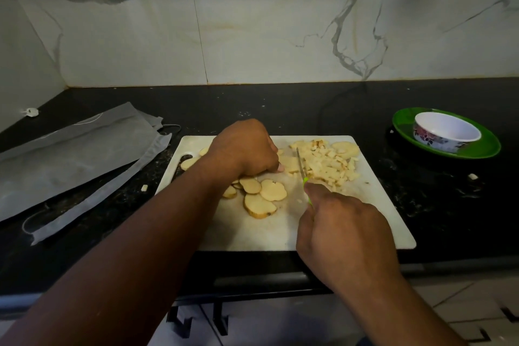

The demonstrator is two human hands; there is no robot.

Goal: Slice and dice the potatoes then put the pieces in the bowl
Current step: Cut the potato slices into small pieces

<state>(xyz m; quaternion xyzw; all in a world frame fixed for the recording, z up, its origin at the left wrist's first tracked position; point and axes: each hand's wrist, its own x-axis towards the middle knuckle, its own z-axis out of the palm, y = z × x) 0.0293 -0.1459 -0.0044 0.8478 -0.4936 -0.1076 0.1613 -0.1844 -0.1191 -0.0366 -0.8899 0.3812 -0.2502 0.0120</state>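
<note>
I am dicing on the white cutting board (373,222), and everything below is placed against it. My left hand (243,149) is curled over the stack of potato slices I am cutting (289,163) near the board's middle, fingertips tucked and pressing it down. My right hand (341,229) is wrapped around the green handle of the knife (301,166), whose blade lies just right of my left fingers, point toward the board's far edge.

To do this well, I judge I should keep my knuckles ahead of my fingertips, let the blade ride close beside them, and cut straight down in even steps, shifting the holding hand back a little after each stroke so the stack does not slide apart.

The diced pieces (327,164) form a pale, loose heap on the board's far right part, small and roughly cubic. About 4 or 5 uncut slices (262,196) lie flat near the board's centre, overlapping, cream with thin brown skin at the rims. A few more slices show at the board's left end, partly behind my wrist.

The bowl (448,131) stands on a green plate (487,149) well to the right of the board, and it looks to hold no potato yet.
</note>
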